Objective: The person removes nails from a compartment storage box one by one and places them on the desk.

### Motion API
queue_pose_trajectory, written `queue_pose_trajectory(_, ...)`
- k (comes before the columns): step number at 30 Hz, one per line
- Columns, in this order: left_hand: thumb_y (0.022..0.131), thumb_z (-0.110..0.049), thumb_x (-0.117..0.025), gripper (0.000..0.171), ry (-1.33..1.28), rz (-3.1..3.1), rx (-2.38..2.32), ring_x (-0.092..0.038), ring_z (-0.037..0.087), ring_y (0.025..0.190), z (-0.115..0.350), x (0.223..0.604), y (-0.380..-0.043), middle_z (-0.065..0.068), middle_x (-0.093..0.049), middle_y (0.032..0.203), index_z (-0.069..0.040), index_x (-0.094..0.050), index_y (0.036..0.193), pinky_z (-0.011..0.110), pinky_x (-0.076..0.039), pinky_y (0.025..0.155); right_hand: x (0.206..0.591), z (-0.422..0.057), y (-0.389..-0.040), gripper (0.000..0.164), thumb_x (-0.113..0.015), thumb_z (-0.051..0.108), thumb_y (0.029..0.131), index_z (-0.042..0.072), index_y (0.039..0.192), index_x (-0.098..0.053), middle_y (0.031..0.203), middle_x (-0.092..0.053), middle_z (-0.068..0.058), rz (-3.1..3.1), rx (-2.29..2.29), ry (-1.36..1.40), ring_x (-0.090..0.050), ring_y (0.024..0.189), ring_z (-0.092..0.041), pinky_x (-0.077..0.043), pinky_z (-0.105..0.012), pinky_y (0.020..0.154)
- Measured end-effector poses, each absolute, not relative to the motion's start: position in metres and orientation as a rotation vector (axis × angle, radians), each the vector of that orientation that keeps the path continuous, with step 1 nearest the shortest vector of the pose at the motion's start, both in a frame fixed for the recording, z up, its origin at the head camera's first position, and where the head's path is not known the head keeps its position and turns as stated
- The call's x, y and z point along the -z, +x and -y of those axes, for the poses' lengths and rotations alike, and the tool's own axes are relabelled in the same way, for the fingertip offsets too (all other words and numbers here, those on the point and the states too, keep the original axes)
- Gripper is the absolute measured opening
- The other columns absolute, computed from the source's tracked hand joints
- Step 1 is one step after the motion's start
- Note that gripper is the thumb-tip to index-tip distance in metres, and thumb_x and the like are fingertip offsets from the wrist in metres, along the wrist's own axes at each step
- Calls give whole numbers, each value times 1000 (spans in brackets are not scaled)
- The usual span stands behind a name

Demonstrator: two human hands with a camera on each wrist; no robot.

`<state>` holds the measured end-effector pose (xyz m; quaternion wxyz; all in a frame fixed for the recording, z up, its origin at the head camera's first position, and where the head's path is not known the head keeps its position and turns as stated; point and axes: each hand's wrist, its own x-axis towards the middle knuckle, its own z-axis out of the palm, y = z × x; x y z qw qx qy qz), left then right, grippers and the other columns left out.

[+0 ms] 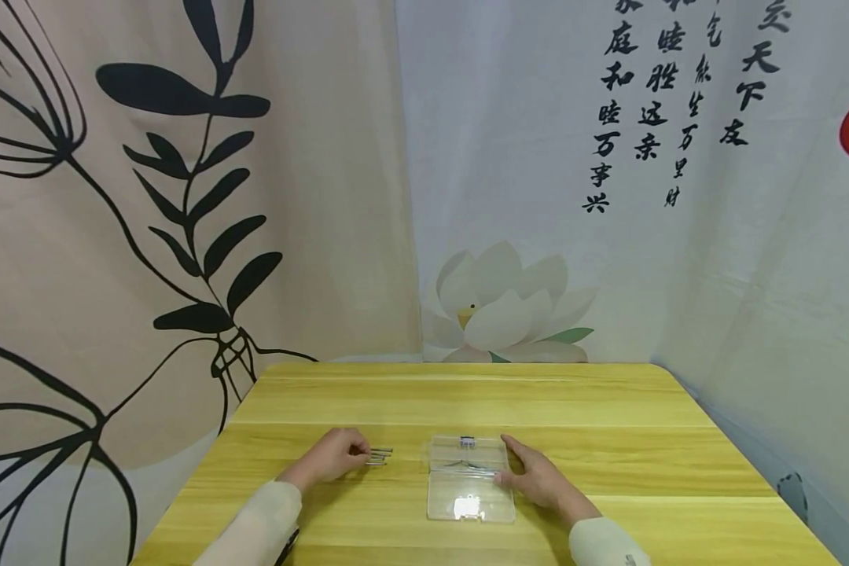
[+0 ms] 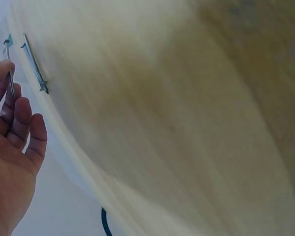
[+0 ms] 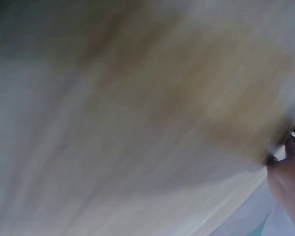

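My left hand (image 1: pixel 336 454) pinches a thin metal nail (image 2: pixel 10 73) between thumb and fingertips, just above the table. Beside it, more nails (image 2: pixel 35 66) lie close together on the wood, their points and heads side by side. To the right, a clear plastic box (image 1: pixel 470 499) lies with its lid folded open, a small label at its far edge. My right hand (image 1: pixel 538 474) holds the box by its right side, thumb nearer and fingers toward the far corner. In the right wrist view the box is blurred and mostly out of sight behind the fingers.
The yellow wooden table (image 1: pixel 608 440) reaches back to a hanging cloth (image 1: pixel 339 236) printed with plants and writing. A dark strap or cord (image 1: pixel 288 546) shows by the left sleeve.
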<state>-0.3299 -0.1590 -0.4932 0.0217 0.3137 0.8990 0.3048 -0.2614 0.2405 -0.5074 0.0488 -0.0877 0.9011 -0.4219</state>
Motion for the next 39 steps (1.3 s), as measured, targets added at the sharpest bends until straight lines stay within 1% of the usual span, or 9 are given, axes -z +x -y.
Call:
queue_pose_trajectory(6,92,-9,-70,5,1004,-2802,-934,-52,5,71,159,498,-329,-6,-59,82,-8,-73,87,26,-47,63,508,-240,-261,81,-74,34,90,7,154,-33,154,-33,-25,-2757,1282,-269,-28,139,-50,-23,-66,109)
queue_pose_trajectory(11,91,-10,-72,6,993,-2814,-933,-51,4,70,157,502,-328,-8,-58,81,-10,-73,84,25,-46,61,510,-241,-263,80,-74,33,89,8,154,-34,153,-34,-25,-2765,1277,-261,-29,139,-50,-23,-65,109)
queue_pose_trajectory(16,90,-13,-74,5,945,-2818,-921,-51,5,69,156,503,-326,-9,-57,83,-13,-73,85,25,-46,60,512,-242,-264,81,-75,34,89,8,154,-35,153,-35,-26,-2765,1274,-255,-29,139,-50,-23,-66,109)
queue_pose_trajectory(24,89,-11,-74,6,940,-2822,-910,-52,5,70,155,501,-327,-8,-57,82,-15,-72,86,25,-46,61,512,-242,-265,81,-74,34,89,8,154,-34,154,-33,-25,-2750,1277,-257,-28,140,-49,-22,-65,109)
queue_pose_trajectory(31,90,-14,-74,3,921,-2794,-940,-54,8,71,149,495,-328,-7,-59,84,-13,-72,88,27,-47,61,510,-241,-264,80,-74,33,89,9,154,-34,154,-34,-25,-2758,1274,-250,-29,140,-49,-23,-65,109)
queue_pose_trajectory(35,92,-17,-72,3,944,-2787,-934,-55,7,73,144,490,-331,-8,-60,86,-14,-73,92,27,-48,63,510,-241,-263,80,-74,33,90,8,155,-33,154,-33,-25,-2752,1275,-254,-28,140,-49,-22,-65,109)
queue_pose_trajectory(39,93,-16,-71,6,971,-2774,-957,-56,7,75,135,486,-332,-8,-61,88,-12,-73,97,28,-49,66,509,-241,-263,81,-74,33,90,7,154,-33,154,-33,-25,-2747,1284,-259,-28,140,-49,-22,-65,109)
